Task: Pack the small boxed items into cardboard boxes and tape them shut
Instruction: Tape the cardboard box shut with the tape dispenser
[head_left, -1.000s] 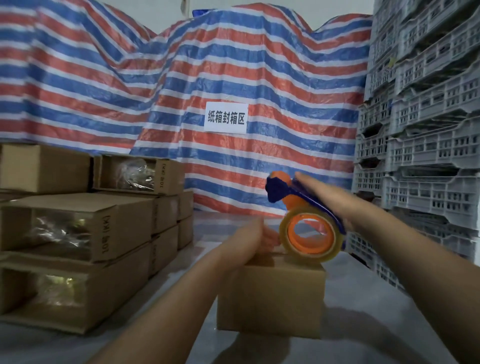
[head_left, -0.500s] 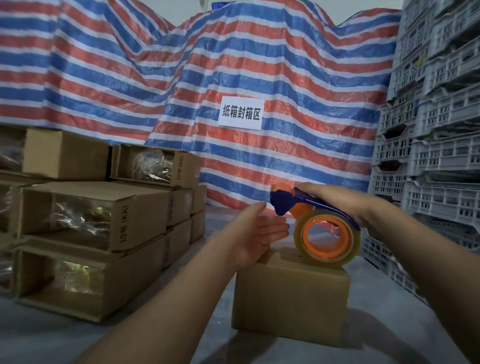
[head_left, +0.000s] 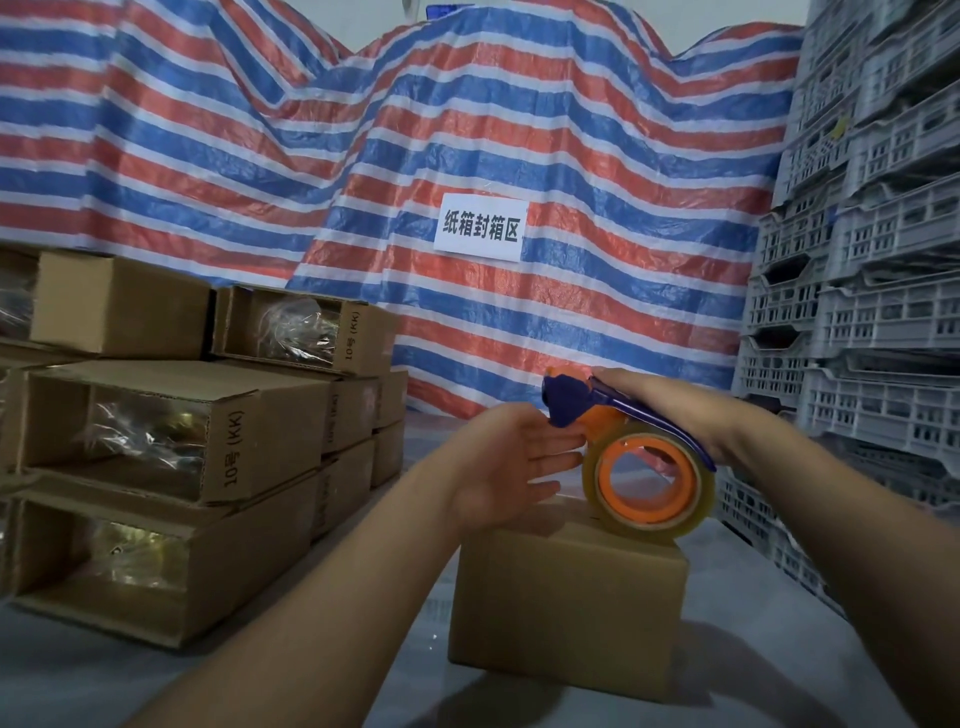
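A closed brown cardboard box stands on the grey table in front of me. On its top rests a tape dispenser with an orange core, a clear tape roll and a blue handle. My right hand grips the dispenser's handle from above. My left hand hovers just left of the dispenser, fingers straight, palm facing the roll, its heel near the box's top edge.
Stacked cardboard boxes with open ends showing clear plastic bags fill the left side. Grey plastic crates are piled on the right. A striped red, white and blue tarp with a paper sign hangs behind.
My left hand has lifted off the box top and straightened its fingers beside the dispenser. The dispenser has stayed on the box; the view has shifted slightly left.
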